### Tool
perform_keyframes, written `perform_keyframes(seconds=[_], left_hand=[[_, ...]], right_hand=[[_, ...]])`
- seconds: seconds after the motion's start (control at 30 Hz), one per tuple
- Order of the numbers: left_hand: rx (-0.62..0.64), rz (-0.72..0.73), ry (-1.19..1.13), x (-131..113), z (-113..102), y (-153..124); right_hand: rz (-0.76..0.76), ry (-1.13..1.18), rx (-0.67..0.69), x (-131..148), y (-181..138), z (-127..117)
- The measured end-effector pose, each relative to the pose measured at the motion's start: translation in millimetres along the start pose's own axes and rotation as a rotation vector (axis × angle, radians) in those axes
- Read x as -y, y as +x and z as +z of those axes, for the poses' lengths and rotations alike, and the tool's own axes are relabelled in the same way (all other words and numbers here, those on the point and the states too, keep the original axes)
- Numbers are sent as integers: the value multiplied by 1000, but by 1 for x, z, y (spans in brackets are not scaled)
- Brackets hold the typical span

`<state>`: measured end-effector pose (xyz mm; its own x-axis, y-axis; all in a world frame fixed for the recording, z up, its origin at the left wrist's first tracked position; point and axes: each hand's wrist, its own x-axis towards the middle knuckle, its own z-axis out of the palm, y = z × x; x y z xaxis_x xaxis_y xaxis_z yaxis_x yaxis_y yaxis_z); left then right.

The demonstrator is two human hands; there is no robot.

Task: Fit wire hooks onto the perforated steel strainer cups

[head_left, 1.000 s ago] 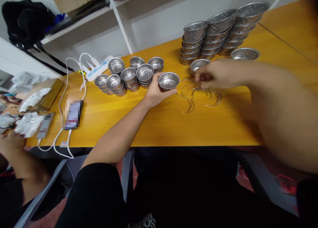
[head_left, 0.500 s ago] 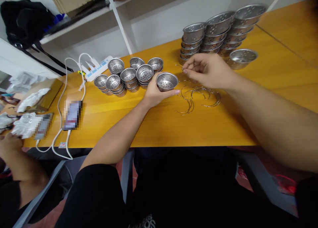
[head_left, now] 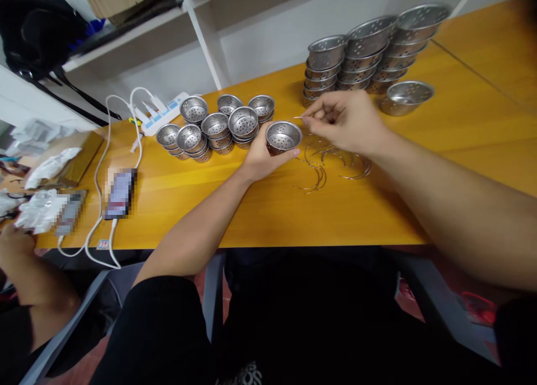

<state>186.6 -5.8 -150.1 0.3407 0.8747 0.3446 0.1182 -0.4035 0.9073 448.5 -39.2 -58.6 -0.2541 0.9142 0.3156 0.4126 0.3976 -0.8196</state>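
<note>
My left hand (head_left: 263, 156) is wrapped round a small perforated metal cup (head_left: 283, 136), its opening facing up. To the right of the cup, my right hand (head_left: 342, 119) pinches a thin wire handle (head_left: 297, 117), whose tip reaches close to the cup's rim; whether it touches I cannot tell. Below my right hand, several loose curved wire handles (head_left: 321, 178) lie on the table. Left of my left hand stand several perforated cups (head_left: 216, 126) in short stacks. Behind my right hand rise taller stacks of cups (head_left: 361, 55).
One single cup (head_left: 406, 98) stands right of the tall stacks on the yellow table (head_left: 268, 222). A white power strip (head_left: 165, 115) and a phone (head_left: 120, 193) with white cables lie at left. Another person's hand (head_left: 17, 242) rests at the far left near plastic bags (head_left: 42, 209).
My right hand has moved slightly left, bringing the wire handle's tip closer to the cup's rim. My left hand still holds the cup in nearly the same place.
</note>
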Motion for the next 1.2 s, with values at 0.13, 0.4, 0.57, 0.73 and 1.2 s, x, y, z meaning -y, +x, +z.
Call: perform_keyframes(seconds=[0.13, 0.4, 0.57, 0.73, 1.2], left_hand=[[3, 16, -12, -3, 1, 1], [11, 33, 6, 0, 2, -1], [16, 23, -1, -7, 2, -4], [16, -27, 21, -9, 3, -3], [-5, 40, 138, -4, 5, -4]], right_hand=[[-12, -74, 18, -5, 0, 8], [9, -147, -1, -16, 4, 17], [14, -145, 6, -12, 4, 20], [5, -121, -17, -14, 3, 23], [-103, 32, -91, -23, 10, 38]])
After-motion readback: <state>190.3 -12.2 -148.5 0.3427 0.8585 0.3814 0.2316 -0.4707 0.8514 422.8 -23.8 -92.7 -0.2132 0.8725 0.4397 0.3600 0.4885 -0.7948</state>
